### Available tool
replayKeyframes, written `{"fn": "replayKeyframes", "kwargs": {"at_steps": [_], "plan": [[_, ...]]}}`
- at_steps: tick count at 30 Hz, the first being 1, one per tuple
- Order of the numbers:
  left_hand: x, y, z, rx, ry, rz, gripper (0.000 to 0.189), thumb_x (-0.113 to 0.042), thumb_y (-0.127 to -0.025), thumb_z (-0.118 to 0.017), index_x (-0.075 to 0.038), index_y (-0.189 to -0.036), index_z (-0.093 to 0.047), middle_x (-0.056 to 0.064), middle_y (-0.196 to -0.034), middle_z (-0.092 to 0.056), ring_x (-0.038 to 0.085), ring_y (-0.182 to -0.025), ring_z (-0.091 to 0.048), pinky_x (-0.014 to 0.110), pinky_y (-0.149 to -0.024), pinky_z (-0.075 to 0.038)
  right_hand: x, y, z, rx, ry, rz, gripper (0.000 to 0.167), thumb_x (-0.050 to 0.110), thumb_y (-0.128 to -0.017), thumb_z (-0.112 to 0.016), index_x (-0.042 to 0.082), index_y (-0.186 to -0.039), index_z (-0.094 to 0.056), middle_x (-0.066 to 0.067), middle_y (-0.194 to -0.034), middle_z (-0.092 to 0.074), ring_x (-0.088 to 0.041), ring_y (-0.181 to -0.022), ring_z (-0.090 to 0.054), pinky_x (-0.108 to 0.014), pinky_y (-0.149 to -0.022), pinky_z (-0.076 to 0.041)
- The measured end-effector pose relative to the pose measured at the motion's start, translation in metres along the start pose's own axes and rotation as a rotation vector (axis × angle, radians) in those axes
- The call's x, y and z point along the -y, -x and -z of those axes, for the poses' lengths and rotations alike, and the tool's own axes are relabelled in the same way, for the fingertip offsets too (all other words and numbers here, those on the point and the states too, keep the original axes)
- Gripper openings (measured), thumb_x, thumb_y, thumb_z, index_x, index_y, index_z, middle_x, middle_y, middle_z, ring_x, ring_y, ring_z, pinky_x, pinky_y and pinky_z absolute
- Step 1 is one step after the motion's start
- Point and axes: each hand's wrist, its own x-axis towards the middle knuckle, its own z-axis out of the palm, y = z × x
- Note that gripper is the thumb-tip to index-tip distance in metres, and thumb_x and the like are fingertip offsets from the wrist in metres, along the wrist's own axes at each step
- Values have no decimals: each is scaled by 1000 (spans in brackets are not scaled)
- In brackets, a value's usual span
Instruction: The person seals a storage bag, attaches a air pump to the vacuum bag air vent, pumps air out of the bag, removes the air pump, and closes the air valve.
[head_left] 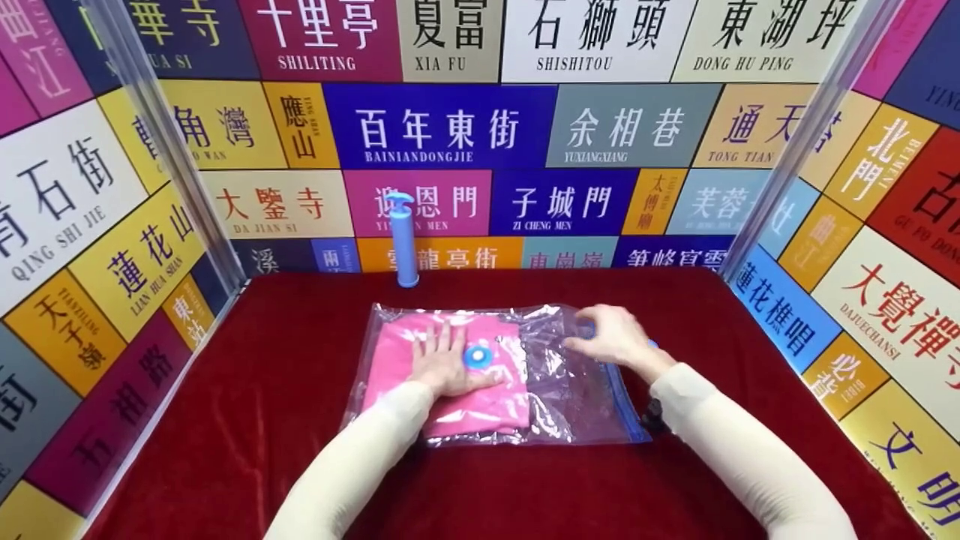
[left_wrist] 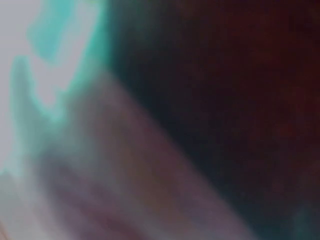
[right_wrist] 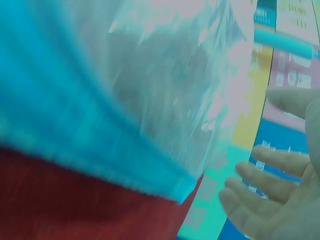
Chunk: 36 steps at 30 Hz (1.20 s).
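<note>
The left hand (head_left: 441, 365) covers a part of the pink cloth (head_left: 480, 401), the right hand (head_left: 616, 339) partly hides a small blue piece (head_left: 589, 328), too little seen to identify, and the left wrist view is too blurred to read.

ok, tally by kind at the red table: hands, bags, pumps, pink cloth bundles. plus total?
Hands: 2 (left hand, right hand)
Clear bag: 1
Blue pump: 1
Pink cloth bundle, inside the bag: 1
Total: 5
</note>
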Motion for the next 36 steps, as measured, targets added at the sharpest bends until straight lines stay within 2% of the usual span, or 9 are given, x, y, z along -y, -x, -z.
{"fn": "replayKeyframes", "kwargs": {"at_steps": [3, 6, 11, 16, 21, 27, 32, 36], "plan": [[0, 0, 0, 3, -9, -1, 136, -100, -86, -57, -16, -182, -9, 17, -191, -2, 45, -178, -1, 68, -145, -4, 17, -5, -11, 35, -5, 119, 72, 46, -90, -90, 3, -145, -72, -22, -140, -78, -45, -132, -73, -66, -118, -57], [0, 0, 0, 5, -9, -4, 137, -100, -86, -58, -16, -182, -9, 16, -191, -2, 45, -178, -1, 68, -145, -3, 32, -7, -23, 88, -6, 199, 80, 49, -89, -90, 4, -152, -67, -20, -149, -74, -45, -141, -68, -66, -126, -51], [0, 1, -2, 13, -4, -3, 137, -99, -86, -59, -16, -182, -9, 16, -191, -2, 45, -178, -1, 69, -145, -3, 55, -9, -40, 203, -8, 279, 100, 55, -85, -90, 6, -165, -54, -22, -170, -55, -47, -160, -50, -72, -134, -38], [-1, 2, -1, 14, -16, 0, 134, -98, -88, -58, -15, -182, -9, 17, -191, -1, 46, -178, -2, 69, -145, -3, 72, -13, -57, 265, 0, 344, 125, 72, -79, -91, 8, -174, -39, -24, -184, -31, -49, -171, -31, -78, -136, -27], [-2, 2, 1, 7, -29, -2, 133, -98, -89, -55, -14, -182, -10, 17, -191, -3, 47, -178, -3, 69, -145, -4, 79, -16, -70, 313, 22, 323, 140, 78, -75, -92, 8, -178, -28, -24, -188, -17, -48, -176, -15, -77, -140, -16], [-2, 3, 0, 8, -27, -5, 132, -98, -90, -55, -14, -182, -12, 18, -191, -4, 47, -178, -4, 69, -145, -5, 81, -16, -83, 361, 75, 269, 146, 83, -75, -88, 12, -181, -18, -21, -190, -5, -45, -178, -3, -71, -144, -3], [-1, 2, 0, 11, -16, -6, 132, -99, -90, -54, -15, -182, -11, 18, -191, -4, 46, -178, -2, 69, -145, -4, 80, -17, -90, 385, 110, 229, 149, 90, -75, -83, 14, -182, -12, -19, -191, 2, -43, -179, 3, -68, -144, 1], [0, -1, 1, 13, -14, -10, 133, -99, -89, -54, -15, -182, -9, 18, -191, -3, 46, -178, -1, 70, -145, -2, 79, -18, -92, 384, 131, 242, 149, 93, -75, -79, 17, -182, -8, -21, -190, 7, -44, -179, 6, -69, -144, 1]]}}
